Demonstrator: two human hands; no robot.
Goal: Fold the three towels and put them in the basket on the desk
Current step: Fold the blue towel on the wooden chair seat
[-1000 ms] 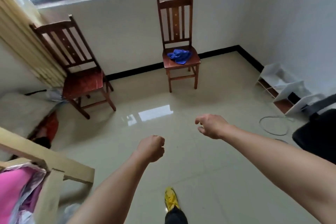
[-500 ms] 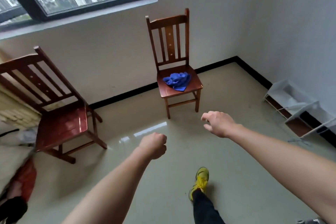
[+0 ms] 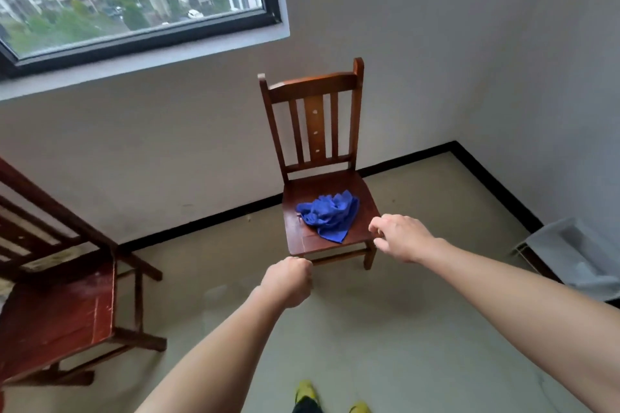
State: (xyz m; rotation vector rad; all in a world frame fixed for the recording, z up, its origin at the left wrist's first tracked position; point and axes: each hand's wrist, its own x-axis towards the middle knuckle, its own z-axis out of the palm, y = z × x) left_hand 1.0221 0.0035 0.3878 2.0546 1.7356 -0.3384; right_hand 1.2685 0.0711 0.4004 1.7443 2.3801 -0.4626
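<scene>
A blue towel lay crumpled in a loose, unfolded heap about the middle of the seat of a wooden chair, its bunched folds piled toward the backrest and one flat corner pointing at the seat's front edge.

crumpled blue towel on wooden chair seat; chair on floor.

A crumpled blue cloth towel lies on the seat of the brown wooden slat-backed chair. Near the chair's front edge hover a fisted left hand and a loosely curled right hand.
</scene>
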